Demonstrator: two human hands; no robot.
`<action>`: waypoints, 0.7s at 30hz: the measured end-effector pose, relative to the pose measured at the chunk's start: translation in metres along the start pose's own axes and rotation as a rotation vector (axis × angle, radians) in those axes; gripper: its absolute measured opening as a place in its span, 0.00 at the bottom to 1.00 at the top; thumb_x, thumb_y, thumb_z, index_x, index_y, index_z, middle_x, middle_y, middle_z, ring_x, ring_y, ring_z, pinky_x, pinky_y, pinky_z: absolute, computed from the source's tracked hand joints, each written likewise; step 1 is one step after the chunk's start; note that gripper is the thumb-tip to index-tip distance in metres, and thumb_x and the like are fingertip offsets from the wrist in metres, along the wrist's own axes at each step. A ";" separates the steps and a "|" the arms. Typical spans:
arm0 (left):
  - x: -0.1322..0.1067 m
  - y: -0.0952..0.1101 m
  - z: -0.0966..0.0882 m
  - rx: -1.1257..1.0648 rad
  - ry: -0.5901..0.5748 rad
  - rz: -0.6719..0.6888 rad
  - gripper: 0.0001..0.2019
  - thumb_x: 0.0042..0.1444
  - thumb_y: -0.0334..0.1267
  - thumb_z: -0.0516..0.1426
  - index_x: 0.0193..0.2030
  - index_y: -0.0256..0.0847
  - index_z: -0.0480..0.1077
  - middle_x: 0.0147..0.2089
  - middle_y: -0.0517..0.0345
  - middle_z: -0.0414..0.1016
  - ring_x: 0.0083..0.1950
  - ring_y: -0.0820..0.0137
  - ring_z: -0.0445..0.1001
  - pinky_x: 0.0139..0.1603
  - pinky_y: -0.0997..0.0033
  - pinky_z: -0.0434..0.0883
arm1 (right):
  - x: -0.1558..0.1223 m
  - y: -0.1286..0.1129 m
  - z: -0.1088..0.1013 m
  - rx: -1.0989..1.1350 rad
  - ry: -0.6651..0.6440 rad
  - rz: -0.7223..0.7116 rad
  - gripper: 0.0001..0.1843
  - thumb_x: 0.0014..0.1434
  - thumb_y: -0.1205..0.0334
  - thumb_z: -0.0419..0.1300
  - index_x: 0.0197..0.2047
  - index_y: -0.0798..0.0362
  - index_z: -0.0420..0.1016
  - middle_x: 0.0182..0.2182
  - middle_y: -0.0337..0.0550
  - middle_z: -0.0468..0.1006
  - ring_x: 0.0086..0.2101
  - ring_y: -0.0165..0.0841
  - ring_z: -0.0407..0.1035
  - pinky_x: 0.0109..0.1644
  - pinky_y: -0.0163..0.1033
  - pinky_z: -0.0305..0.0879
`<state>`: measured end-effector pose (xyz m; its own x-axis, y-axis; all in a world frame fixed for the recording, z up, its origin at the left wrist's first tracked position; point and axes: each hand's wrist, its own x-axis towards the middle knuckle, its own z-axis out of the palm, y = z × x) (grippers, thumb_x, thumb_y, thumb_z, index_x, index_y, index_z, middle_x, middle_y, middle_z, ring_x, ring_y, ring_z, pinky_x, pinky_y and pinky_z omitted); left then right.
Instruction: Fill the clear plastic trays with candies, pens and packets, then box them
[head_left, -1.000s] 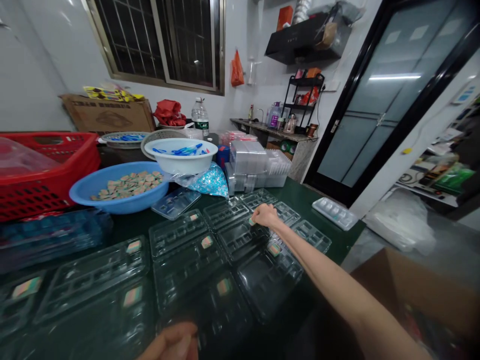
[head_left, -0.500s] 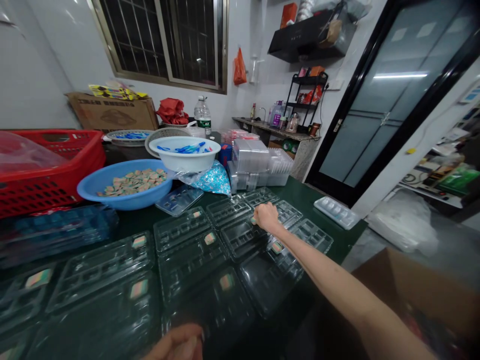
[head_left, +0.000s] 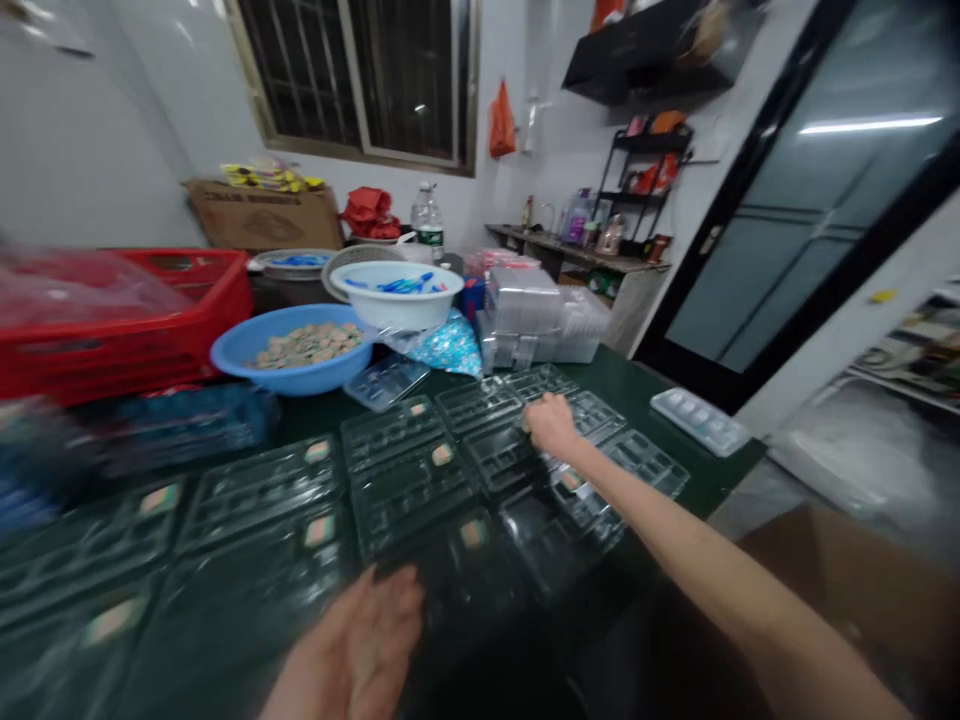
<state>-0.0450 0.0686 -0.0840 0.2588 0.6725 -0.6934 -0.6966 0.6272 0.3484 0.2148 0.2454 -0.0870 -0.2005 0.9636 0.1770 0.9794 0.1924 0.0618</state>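
Rows of clear plastic blister trays with moulded compartments lie on a dark green table. Several hold a small pink, cream and green striped block near one corner. My right hand reaches over the far trays, its fingers pinched on a striped block that is mostly hidden. Nearer me, my left hand hovers above the front trays, blurred, its fingers curled inward; what lies in it is not clear. A blue basin at the back left contains many more of these blocks.
Behind the trays stand a white bowl of blue items, a bag of turquoise pieces and stacked clear plastic boxes. A red basket is on the left. One white tray lies near the right edge, above a cardboard box.
The view has swung left, so the scene sits farther right. My left hand has come up further into view over the front trays. My right hand stays over the far trays.
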 end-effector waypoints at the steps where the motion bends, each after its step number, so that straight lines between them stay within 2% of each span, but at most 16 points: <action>1: -0.001 0.003 0.001 -0.096 -0.043 0.006 0.09 0.53 0.32 0.54 0.41 0.32 0.65 0.32 0.51 0.69 0.24 0.72 0.70 0.13 0.81 0.61 | -0.008 -0.007 -0.006 0.025 0.027 -0.009 0.09 0.53 0.70 0.54 0.36 0.59 0.73 0.33 0.52 0.74 0.40 0.41 0.61 0.43 0.42 0.52; 3: -0.002 0.007 0.002 -0.247 -0.110 0.059 0.09 0.56 0.32 0.50 0.42 0.30 0.64 0.31 0.50 0.67 0.25 0.73 0.68 0.15 0.80 0.62 | -0.032 -0.027 -0.021 0.103 0.099 -0.052 0.14 0.58 0.68 0.48 0.46 0.57 0.68 0.39 0.51 0.72 0.43 0.41 0.60 0.45 0.44 0.52; 4: -0.002 0.008 0.003 -0.299 -0.134 0.087 0.09 0.56 0.33 0.49 0.42 0.29 0.63 0.31 0.50 0.66 0.25 0.74 0.67 0.17 0.79 0.63 | -0.048 -0.039 -0.030 0.174 0.137 -0.112 0.14 0.60 0.65 0.47 0.47 0.54 0.67 0.40 0.48 0.72 0.43 0.38 0.61 0.46 0.42 0.53; 6: -0.002 0.009 0.004 -0.342 -0.159 0.142 0.09 0.57 0.33 0.49 0.42 0.29 0.62 0.32 0.49 0.65 0.27 0.73 0.67 0.22 0.77 0.67 | -0.084 -0.067 -0.047 0.556 0.210 -0.389 0.11 0.60 0.62 0.51 0.45 0.52 0.67 0.38 0.44 0.71 0.40 0.34 0.63 0.45 0.39 0.57; 8: -0.004 0.007 0.006 -0.332 -0.155 0.195 0.09 0.57 0.34 0.49 0.41 0.30 0.62 0.33 0.49 0.66 0.30 0.71 0.69 0.29 0.73 0.70 | -0.119 -0.097 -0.059 0.730 0.140 -0.576 0.10 0.59 0.62 0.53 0.45 0.49 0.66 0.38 0.40 0.71 0.38 0.32 0.63 0.44 0.38 0.58; 11: -0.009 0.000 0.009 -0.284 -0.141 0.248 0.09 0.57 0.35 0.48 0.40 0.30 0.64 0.32 0.49 0.68 0.34 0.68 0.70 0.35 0.69 0.70 | -0.151 -0.134 -0.063 0.745 0.044 -0.582 0.11 0.58 0.65 0.54 0.45 0.49 0.66 0.36 0.40 0.71 0.38 0.34 0.63 0.45 0.41 0.58; 14: -0.017 -0.007 0.009 -0.226 -0.111 0.318 0.11 0.56 0.38 0.50 0.39 0.31 0.66 0.32 0.49 0.69 0.35 0.65 0.71 0.38 0.67 0.70 | -0.159 -0.156 -0.056 0.731 -0.019 -0.479 0.14 0.57 0.65 0.54 0.47 0.48 0.65 0.37 0.42 0.70 0.37 0.36 0.63 0.41 0.42 0.61; 18: -0.025 -0.014 0.007 -0.190 -0.089 0.371 0.12 0.55 0.42 0.51 0.36 0.33 0.67 0.32 0.50 0.70 0.37 0.64 0.72 0.40 0.66 0.69 | -0.159 -0.163 -0.054 0.710 -0.126 -0.520 0.20 0.57 0.69 0.51 0.53 0.46 0.61 0.38 0.42 0.70 0.37 0.35 0.63 0.39 0.40 0.62; 21: -0.027 -0.015 0.003 -0.193 -0.081 0.369 0.13 0.55 0.42 0.51 0.36 0.33 0.68 0.32 0.51 0.70 0.37 0.64 0.72 0.40 0.67 0.68 | -0.160 -0.162 -0.055 0.789 -0.183 -0.586 0.19 0.57 0.74 0.47 0.49 0.48 0.64 0.36 0.41 0.70 0.36 0.32 0.64 0.39 0.36 0.61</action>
<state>-0.0393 0.0419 -0.0686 0.0146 0.8718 -0.4897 -0.8630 0.2583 0.4341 0.0867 0.0498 -0.0713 -0.7156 0.6777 0.1691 0.4767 0.6507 -0.5911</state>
